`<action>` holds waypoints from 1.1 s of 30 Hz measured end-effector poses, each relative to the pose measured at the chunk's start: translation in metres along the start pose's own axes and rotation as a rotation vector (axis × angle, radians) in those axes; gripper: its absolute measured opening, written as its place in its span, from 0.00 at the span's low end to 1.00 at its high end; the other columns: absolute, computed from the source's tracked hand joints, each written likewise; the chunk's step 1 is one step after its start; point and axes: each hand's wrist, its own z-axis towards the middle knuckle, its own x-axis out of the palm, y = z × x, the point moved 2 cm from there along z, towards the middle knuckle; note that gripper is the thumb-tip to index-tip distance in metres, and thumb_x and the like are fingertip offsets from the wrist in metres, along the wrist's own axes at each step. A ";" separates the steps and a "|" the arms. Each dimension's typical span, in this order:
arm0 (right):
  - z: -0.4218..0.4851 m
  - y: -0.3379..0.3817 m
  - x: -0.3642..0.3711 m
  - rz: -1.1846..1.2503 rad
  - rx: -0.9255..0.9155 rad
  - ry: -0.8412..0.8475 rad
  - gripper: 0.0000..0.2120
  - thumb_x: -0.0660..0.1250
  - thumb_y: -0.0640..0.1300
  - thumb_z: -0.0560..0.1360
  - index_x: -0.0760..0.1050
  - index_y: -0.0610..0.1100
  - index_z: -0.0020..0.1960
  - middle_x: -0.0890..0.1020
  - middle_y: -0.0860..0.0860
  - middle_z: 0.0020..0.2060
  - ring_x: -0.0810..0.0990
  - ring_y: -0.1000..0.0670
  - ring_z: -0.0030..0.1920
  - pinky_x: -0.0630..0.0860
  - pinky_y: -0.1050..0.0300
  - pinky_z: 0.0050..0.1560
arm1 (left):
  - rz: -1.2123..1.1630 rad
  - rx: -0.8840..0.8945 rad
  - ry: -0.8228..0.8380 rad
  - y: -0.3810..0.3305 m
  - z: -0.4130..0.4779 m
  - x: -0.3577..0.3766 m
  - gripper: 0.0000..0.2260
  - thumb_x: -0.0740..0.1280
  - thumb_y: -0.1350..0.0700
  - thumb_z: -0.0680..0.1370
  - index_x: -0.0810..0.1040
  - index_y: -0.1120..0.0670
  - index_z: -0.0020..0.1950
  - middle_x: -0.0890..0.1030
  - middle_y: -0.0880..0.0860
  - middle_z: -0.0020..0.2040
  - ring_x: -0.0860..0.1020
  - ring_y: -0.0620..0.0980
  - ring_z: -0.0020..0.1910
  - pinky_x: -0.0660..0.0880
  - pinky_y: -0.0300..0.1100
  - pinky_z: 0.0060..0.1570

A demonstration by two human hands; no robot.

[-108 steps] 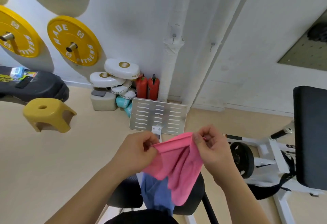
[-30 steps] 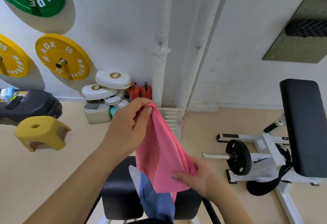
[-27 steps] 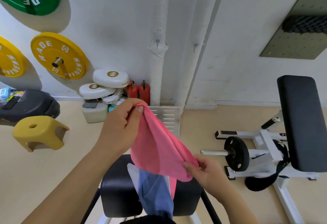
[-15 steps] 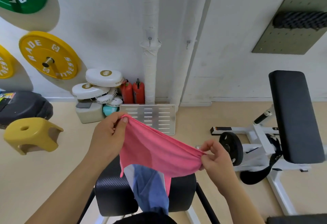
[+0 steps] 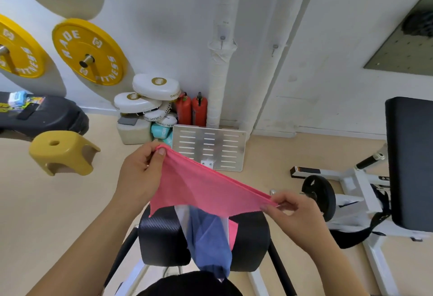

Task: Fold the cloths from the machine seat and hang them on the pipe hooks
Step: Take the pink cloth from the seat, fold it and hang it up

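**Pink cloth stretched between two hands above the seat**

The left hand pinches one end of a soft pink cloth between thumb and curled fingers. The right hand pinches the other end, lower and nearer the person. The cloth is pulled taut along its top edge into a long band, and its loose lower part sags in gentle creases. It hangs in the air just above the machine seat, a rounded black pad with a woven, carbon-like texture.

A blue cloth lies draped over the middle of that seat, limp and wrinkled, with slivers of white and pink fabric showing beside it.

Against the white wall stands an upright pipe wrapped in white tape, with a small metal hook on it. A second hook sits on the pipe to its right. A slotted metal plate stands below them, and a smooth yellow plastic stool sits on the floor to the left.
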 end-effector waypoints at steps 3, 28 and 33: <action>0.022 0.011 -0.006 0.160 0.031 -0.084 0.06 0.76 0.37 0.74 0.84 0.47 0.45 0.87 0.55 0.41 0.85 0.56 0.43 0.81 0.56 0.50 | -0.023 -0.030 0.100 0.010 0.015 -0.006 0.10 0.64 0.58 0.84 0.84 0.45 0.53 0.85 0.40 0.47 0.77 0.27 0.46 0.72 0.31 0.48; 0.003 -0.094 0.110 0.119 0.371 0.183 0.12 0.58 0.23 0.70 0.72 0.38 0.38 0.87 0.42 0.45 0.84 0.56 0.58 0.77 0.55 0.51 | 0.333 -0.162 0.660 0.158 -0.019 -0.016 0.10 0.69 0.65 0.76 0.84 0.51 0.41 0.86 0.51 0.40 0.83 0.51 0.41 0.80 0.47 0.46; -0.044 -0.112 0.113 -0.137 0.278 0.397 0.11 0.61 0.28 0.74 0.75 0.43 0.43 0.85 0.51 0.46 0.83 0.55 0.52 0.75 0.65 0.48 | 0.329 -0.258 0.594 0.175 -0.087 -0.029 0.10 0.70 0.65 0.75 0.84 0.52 0.38 0.85 0.49 0.39 0.83 0.48 0.39 0.79 0.38 0.41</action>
